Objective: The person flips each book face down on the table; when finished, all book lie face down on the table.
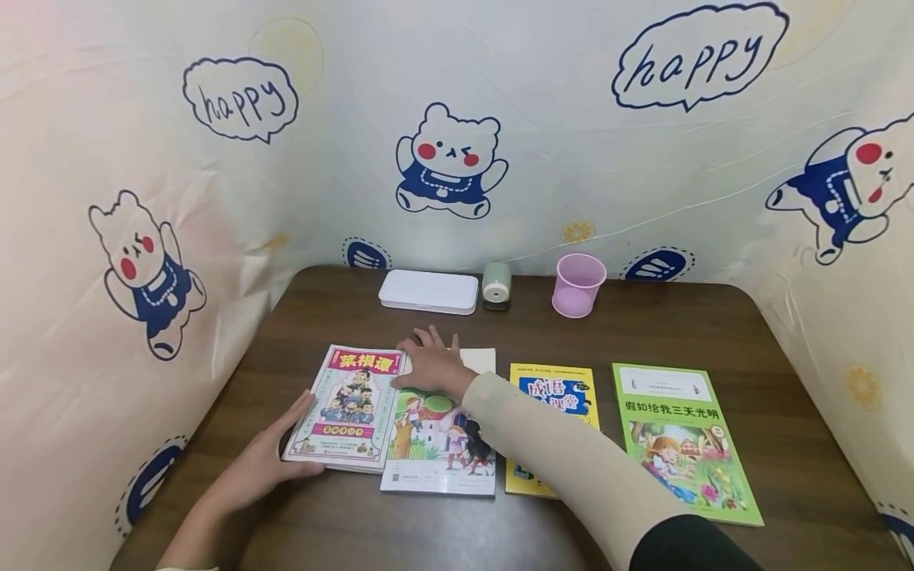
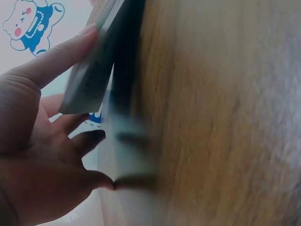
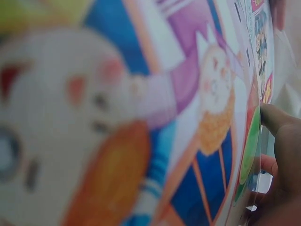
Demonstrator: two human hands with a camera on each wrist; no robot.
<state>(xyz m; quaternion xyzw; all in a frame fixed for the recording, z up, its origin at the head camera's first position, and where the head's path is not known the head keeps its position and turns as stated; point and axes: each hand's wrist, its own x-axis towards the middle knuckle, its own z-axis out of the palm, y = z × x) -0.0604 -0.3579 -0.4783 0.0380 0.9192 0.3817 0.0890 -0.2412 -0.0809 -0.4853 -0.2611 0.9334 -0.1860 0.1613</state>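
A white book with a pink title band and cartoon children (image 1: pixel 351 400) lies at the left of the row. My left hand (image 1: pixel 274 444) grips its lower left corner, thumb at the near edge and fingers along the left side. In the left wrist view the book's edge (image 2: pixel 89 89) passes between thumb and fingers. Beside it lies a picture book with a castle scene (image 1: pixel 435 452), its left edge meeting the white book. My right hand (image 1: pixel 434 366) rests spread over its upper part, thumb near the white book's right edge. The right wrist view shows the picture cover (image 3: pixel 164 117) close up.
A yellow book (image 1: pixel 531 480), partly under the right sleeve, and a green-bordered book (image 1: pixel 689 444) lie to the right. At the back stand a white case (image 1: pixel 428 291), a small green pencil sharpener (image 1: pixel 497 284) and a pink cup (image 1: pixel 577 287). A printed cloth hangs behind the brown table (image 1: pixel 343 531).
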